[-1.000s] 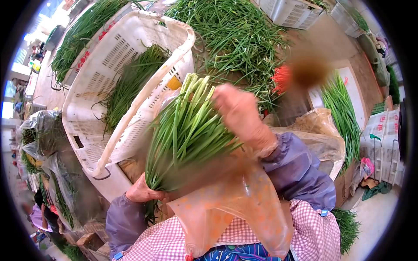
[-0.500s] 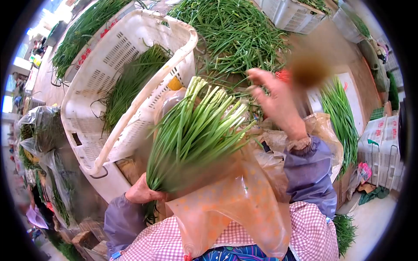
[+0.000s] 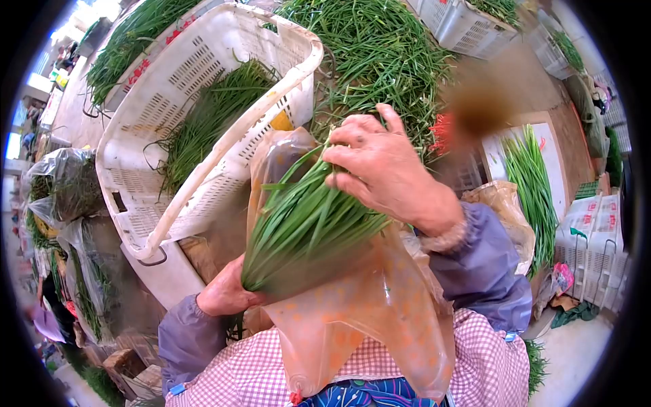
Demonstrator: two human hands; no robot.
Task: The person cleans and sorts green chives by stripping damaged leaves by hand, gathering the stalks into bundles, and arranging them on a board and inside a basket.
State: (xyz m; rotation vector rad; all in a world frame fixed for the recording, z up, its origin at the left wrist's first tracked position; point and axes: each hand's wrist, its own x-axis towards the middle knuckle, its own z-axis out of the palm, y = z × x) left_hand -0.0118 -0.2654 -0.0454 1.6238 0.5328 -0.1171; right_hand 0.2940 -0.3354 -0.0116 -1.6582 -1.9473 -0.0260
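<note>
The white basket lies tilted, its wide mouth facing the person, which seems to keep the loose greens inside within easy reach. Beyond its right side spreads a broad heap of greens, probably left loose so that stalks can be drawn from it. Nearer than the basket, a clear plastic sheet covers the person's front and lap, likely to keep wet and dirt off the checked cloth. Well to the right of the basket, a pale board bears a long bundle with its stalks mostly lined up, as if to keep them straight.

The bunch in hand is just to the near right of the basket, slanting above the sheet. The left hand has its fingers closed round the narrow lower end, apparently to hold the stalks together while the upper part fans out. The right hand is at the upper end, knuckles up, with most fingers bent over the stalks and one standing clear; whether they pinch or only touch, I cannot tell. Right of the basket, beside the heap, sit small red strands, close to the right hand.
</note>
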